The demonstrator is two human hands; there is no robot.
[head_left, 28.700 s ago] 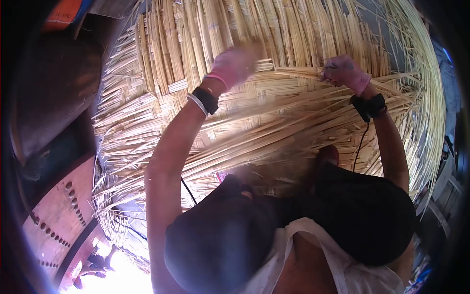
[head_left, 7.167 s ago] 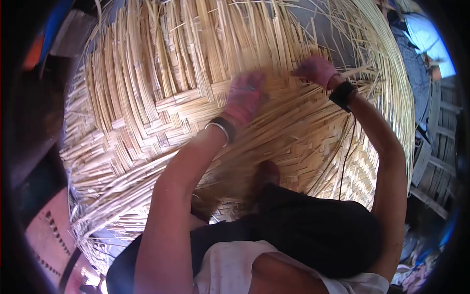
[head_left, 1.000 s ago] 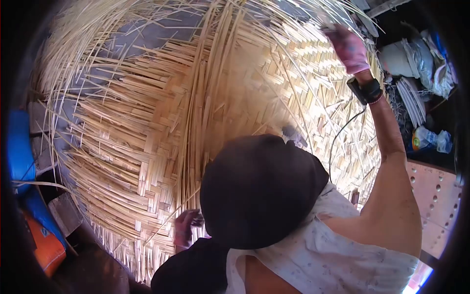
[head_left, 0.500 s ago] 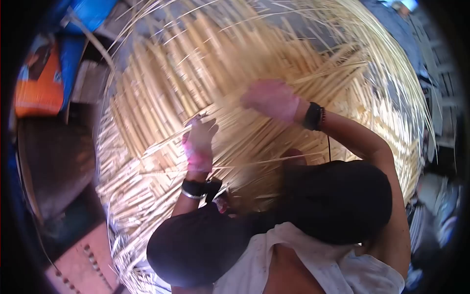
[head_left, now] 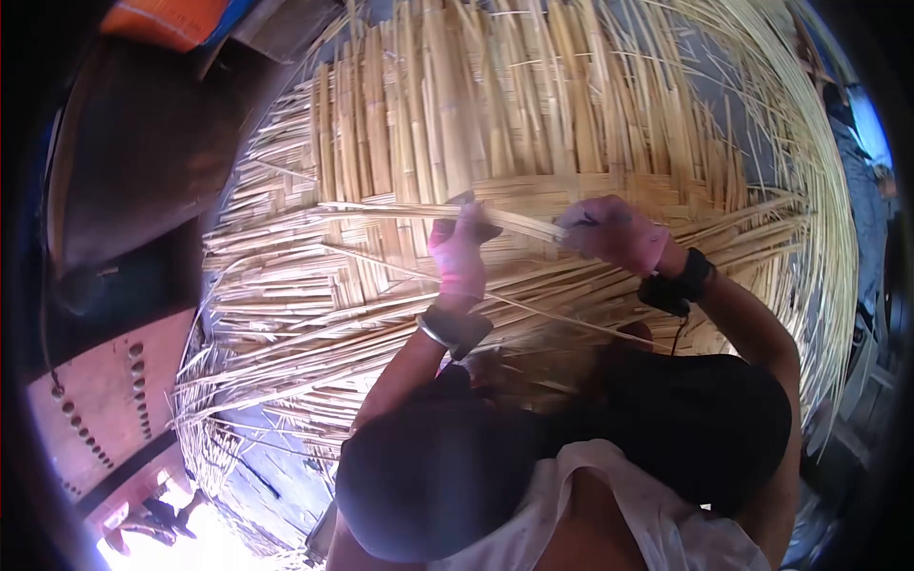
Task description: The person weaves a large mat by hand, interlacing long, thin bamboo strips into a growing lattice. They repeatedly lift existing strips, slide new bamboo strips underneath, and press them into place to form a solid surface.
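A pale split bamboo strip (head_left: 524,224) runs crosswise between my hands, its far end reaching out to the left. My left hand (head_left: 459,252), in a pink and grey glove, is closed around it, fingers and thumb pressed together. At the strip's right end my right hand (head_left: 614,233), gloved the same way, grips it with curled fingers. Beneath both hands lies a half-woven bamboo mat (head_left: 381,276). Upright slats (head_left: 419,114) stretch away from me on its far side, and loose thin strips (head_left: 552,309) lie across it near my knees.
Long loose strip ends (head_left: 819,190) fringe the mat's right side. To the left are a dark brown panel (head_left: 143,162), an orange bag (head_left: 167,19) and a pinkish board with rows of holes (head_left: 114,390). Bluish ground (head_left: 286,466) shows at lower left.
My view has turned, so the slats now point straight ahead. Both hands appear further right, and my right hand has lowered, now level with my left on the strip.
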